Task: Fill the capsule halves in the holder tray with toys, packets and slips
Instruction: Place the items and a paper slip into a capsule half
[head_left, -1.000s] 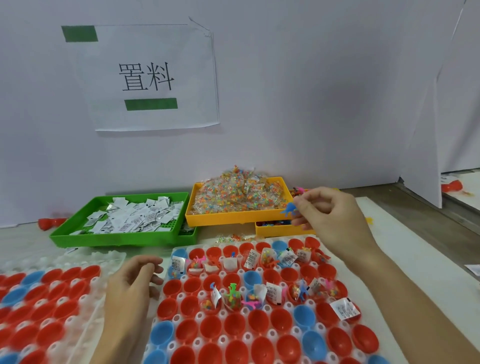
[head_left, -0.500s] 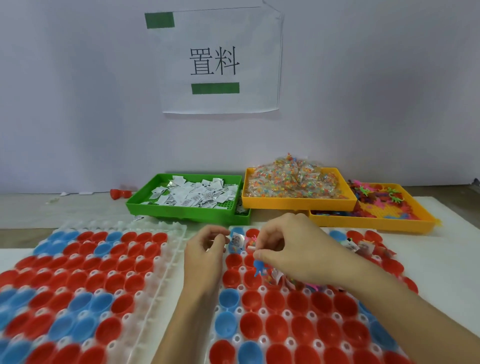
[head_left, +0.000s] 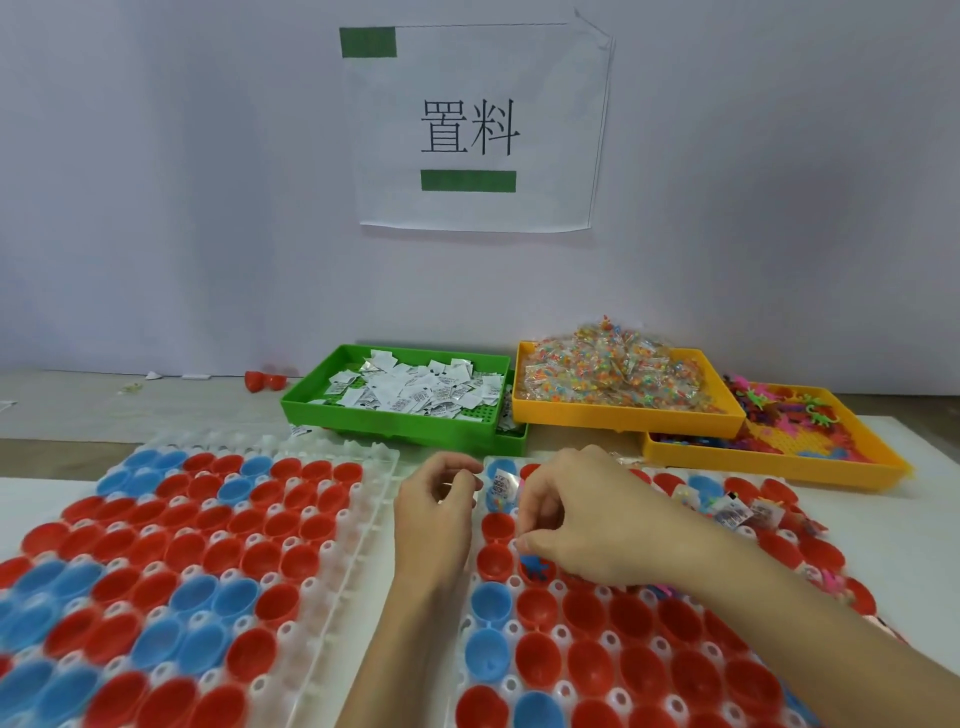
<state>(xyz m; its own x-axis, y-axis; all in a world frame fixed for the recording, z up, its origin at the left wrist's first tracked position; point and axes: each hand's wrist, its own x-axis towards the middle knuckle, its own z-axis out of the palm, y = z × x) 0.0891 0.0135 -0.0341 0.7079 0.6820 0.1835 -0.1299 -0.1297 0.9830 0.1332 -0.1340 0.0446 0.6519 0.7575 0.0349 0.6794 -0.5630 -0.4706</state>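
At the far left of the worktop (head_left: 62, 410) lies a clear holder tray (head_left: 332, 613) packed with empty red and blue capsule halves (head_left: 171, 566). Behind it, near the wall, a loose red capsule piece (head_left: 264, 381) sits just left of a green bin (head_left: 395, 418) heaped with white paper slips (head_left: 415, 392). A printed paper sign (head_left: 478, 127) hangs on the wall above.

In the middle, the left hand (head_left: 434, 512) hovers at the gap between the two trays, fingers curled inward with the tips near the thumb; whether they pinch anything cannot be told. Just beside it, the right hand (head_left: 576, 522) reaches across the second holder tray (head_left: 511, 686), its fingers bent down and bunched close together. Directly below its fingertips, a small blue toy (head_left: 535, 565) lies in a red capsule half (head_left: 537, 571) in the tray's second column; whether the fingers touch the toy is unclear. A slip and a packet sit in the blue half (head_left: 501, 480) at the tray's far corner, between the two hands.

Further right, a yellow bin (head_left: 623, 410) piled with clear packets (head_left: 613, 366) of coloured bits rests partly on another yellow bin (head_left: 779, 457) holding assorted small plastic toys (head_left: 779, 402). Filled halves with slips and packets (head_left: 737, 512) line the right tray's far rows, beyond the right wrist.
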